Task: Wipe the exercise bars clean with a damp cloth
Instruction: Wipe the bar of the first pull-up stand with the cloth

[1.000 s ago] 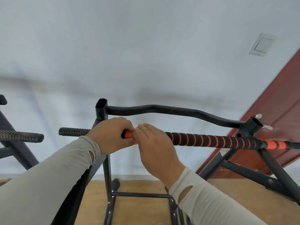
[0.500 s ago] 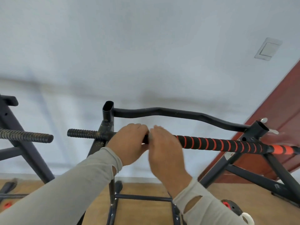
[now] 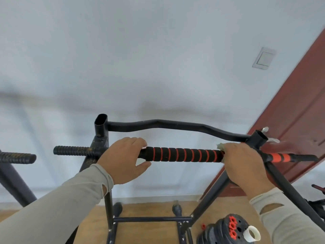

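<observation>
While left hand (image 3: 125,160) clasps striped bar (image 3: 184,154), right hand (image 3: 246,164) grip wraps cloth (image 3: 220,146) around it.

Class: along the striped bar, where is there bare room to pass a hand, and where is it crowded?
Free: the striped foam grip between the left hand and right hand. Crowded: the right end, where the right hand holds the cloth against the frame post.

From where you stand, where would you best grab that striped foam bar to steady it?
Grip the striped foam bar on its padded middle, free between the left hand and right hand. Come from above, fingers curling over: it lies level and round.
</observation>
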Demonstrator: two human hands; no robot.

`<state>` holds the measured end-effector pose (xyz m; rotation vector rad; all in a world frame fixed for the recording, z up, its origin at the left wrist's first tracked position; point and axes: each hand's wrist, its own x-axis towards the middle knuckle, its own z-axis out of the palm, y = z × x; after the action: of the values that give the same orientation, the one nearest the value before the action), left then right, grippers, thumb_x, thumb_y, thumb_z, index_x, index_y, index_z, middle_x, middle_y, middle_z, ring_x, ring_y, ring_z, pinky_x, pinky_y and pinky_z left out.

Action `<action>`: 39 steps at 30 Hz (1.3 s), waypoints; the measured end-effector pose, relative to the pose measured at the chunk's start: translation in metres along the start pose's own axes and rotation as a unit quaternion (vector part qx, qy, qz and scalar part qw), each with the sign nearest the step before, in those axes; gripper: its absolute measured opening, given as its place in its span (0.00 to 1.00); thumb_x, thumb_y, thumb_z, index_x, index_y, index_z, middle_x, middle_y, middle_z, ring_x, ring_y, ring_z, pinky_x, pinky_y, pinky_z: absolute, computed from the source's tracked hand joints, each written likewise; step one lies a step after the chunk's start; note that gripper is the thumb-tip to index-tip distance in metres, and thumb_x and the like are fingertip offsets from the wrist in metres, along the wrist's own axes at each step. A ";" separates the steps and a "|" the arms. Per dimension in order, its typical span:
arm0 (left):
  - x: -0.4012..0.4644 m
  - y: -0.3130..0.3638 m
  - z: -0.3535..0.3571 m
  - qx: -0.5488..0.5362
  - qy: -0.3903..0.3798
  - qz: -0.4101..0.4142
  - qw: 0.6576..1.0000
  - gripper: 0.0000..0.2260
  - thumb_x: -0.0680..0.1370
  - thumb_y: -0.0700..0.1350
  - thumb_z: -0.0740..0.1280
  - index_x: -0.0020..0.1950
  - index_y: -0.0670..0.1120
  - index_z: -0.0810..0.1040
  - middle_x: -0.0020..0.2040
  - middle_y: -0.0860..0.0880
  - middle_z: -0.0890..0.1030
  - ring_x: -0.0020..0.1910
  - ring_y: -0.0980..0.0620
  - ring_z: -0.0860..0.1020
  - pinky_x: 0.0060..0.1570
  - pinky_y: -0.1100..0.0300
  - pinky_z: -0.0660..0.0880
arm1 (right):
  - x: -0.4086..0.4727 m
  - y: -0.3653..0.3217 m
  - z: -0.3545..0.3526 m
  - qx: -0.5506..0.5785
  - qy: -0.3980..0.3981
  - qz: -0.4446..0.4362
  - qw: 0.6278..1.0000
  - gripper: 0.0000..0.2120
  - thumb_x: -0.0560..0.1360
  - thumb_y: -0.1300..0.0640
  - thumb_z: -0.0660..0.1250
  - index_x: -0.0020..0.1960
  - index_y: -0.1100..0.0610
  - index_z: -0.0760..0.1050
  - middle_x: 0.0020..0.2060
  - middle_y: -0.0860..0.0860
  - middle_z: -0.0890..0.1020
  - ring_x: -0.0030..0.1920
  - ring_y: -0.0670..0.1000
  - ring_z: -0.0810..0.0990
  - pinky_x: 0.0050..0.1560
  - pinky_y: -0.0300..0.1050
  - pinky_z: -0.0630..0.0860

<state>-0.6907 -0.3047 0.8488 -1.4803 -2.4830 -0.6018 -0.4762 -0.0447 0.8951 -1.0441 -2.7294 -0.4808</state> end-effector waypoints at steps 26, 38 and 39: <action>0.026 0.008 0.005 0.096 -0.015 0.057 0.994 0.16 0.81 0.60 0.47 0.53 0.55 0.72 0.40 0.57 0.74 0.36 0.57 0.73 0.39 0.60 0.72 | 0.010 0.044 0.029 0.095 0.021 0.070 0.993 0.18 0.72 0.67 0.64 0.55 0.49 0.79 0.45 0.47 0.82 0.47 0.53 0.83 0.44 0.49 0.81; 0.020 0.016 0.022 0.078 0.077 0.045 0.993 0.11 0.71 0.51 0.73 0.46 0.52 0.72 0.36 0.55 0.78 0.27 0.54 0.73 0.31 0.62 0.66 | -0.037 -0.166 0.006 0.299 0.161 -0.200 0.919 0.15 0.81 0.59 0.63 0.67 0.56 0.77 0.65 0.52 0.81 0.69 0.53 0.76 0.76 0.51 0.68; 0.019 0.015 0.021 0.086 0.065 0.040 0.993 0.11 0.73 0.55 0.70 0.45 0.54 0.70 0.35 0.57 0.76 0.27 0.56 0.72 0.30 0.64 0.64 | -0.031 -0.149 0.008 0.280 0.174 -0.219 0.918 0.16 0.81 0.60 0.63 0.68 0.56 0.77 0.65 0.52 0.81 0.69 0.52 0.77 0.75 0.50 0.69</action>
<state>-0.6861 -0.2741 0.8408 -1.4210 -2.3025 -0.4434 -0.5537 -0.1652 0.8437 -0.1808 -2.5136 0.0743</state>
